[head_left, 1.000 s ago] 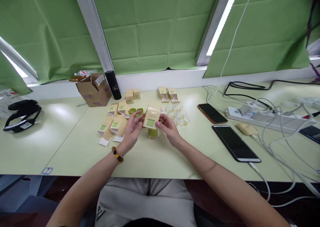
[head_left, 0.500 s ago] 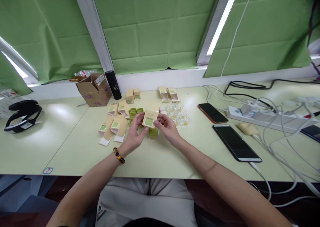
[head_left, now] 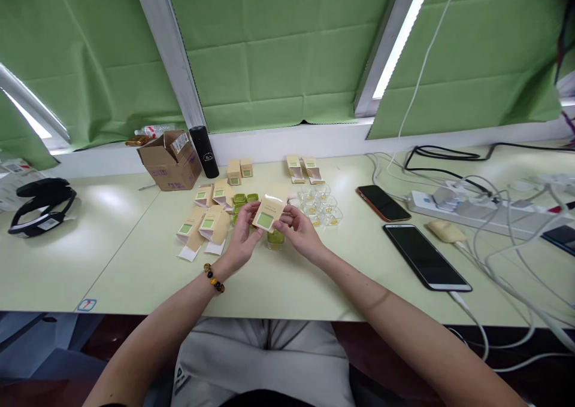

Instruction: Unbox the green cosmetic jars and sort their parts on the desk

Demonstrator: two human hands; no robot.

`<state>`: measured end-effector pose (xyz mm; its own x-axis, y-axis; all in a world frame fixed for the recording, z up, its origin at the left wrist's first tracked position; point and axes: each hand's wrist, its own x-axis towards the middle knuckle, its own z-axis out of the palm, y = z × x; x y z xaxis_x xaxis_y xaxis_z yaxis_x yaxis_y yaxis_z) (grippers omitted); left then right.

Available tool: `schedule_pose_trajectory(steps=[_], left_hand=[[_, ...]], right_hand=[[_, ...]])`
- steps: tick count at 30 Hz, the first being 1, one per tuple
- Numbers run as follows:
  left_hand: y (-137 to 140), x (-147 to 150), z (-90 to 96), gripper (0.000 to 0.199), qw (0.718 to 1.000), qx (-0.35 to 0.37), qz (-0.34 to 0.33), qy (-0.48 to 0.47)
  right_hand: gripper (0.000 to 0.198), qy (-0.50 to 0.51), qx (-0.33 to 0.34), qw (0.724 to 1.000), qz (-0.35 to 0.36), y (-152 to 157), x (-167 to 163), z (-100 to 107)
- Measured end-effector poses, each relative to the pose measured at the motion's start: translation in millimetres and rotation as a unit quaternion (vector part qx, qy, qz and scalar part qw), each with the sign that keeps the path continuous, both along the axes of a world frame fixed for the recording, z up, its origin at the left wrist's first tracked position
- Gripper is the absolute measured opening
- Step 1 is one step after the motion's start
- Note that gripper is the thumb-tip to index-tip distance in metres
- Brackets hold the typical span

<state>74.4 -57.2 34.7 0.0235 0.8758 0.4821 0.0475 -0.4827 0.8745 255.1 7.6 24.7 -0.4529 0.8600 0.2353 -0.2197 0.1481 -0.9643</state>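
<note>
Between my hands is a small tan paper box [head_left: 269, 211] with a green square on its face, tilted above the table. My left hand [head_left: 241, 239] grips its left side, and my right hand [head_left: 302, 232] pinches its right edge. Just below the box stands a clear container with a green lid [head_left: 275, 240], partly covered by it. To the left lie several similar open boxes [head_left: 214, 224] with flaps out, beside several green lids [head_left: 239, 198]. Right of my hands sit several clear small containers [head_left: 321, 202].
Two tan boxes [head_left: 233, 172] stand at the back, and two more [head_left: 294, 169] lie further right. A cardboard carton [head_left: 173, 167] and a black bottle [head_left: 205, 152] are back left. Phones [head_left: 426, 257], a power strip [head_left: 476, 212] and tangled cables occupy the right. A black headset [head_left: 42, 209] lies far left.
The tan box in my hands has turned and tilted slightly, its lower edge shifting a little to the left. Both hands keep hold of it.
</note>
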Motion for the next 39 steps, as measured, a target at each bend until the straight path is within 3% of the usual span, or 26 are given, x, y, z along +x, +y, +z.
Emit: schedule_pose_trajectory(steps=[5, 13, 20, 27, 34, 39], left_hand=[[0.1, 1.1, 0.0, 0.053, 1.0, -0.001, 0.002, 0.016], [-0.4, 2.4, 3.2, 0.052, 1.0, -0.029, -0.007, -0.007], [-0.4, 2.7, -4.1, 0.067, 0.999, -0.023, -0.032, -0.007], [-1.9, 3.4, -1.1, 0.053, 0.999, -0.012, -0.03, -0.016], [-2.3, 4.5, 1.1, 0.052, 1.0, -0.002, -0.03, -0.007], [-3.3, 2.5, -3.6, 0.067, 0.999, 0.006, -0.043, 0.023]], right_hand=[[0.062, -0.006, -0.004, 1.0, 0.017, -0.6, 0.7, 2.6], [0.061, 0.001, 0.008, 1.0, -0.013, -5.1, -1.0, 7.1], [0.057, 0.013, -0.021, 1.0, -0.007, -5.0, 2.2, 12.2], [0.058, 0.017, -0.015, 1.0, 0.001, -3.3, 3.7, 11.5], [0.06, 0.016, -0.018, 1.0, -0.003, -3.1, 3.1, 9.1], [0.059, 0.032, -0.042, 0.999, -0.002, -2.5, 2.8, 11.0]])
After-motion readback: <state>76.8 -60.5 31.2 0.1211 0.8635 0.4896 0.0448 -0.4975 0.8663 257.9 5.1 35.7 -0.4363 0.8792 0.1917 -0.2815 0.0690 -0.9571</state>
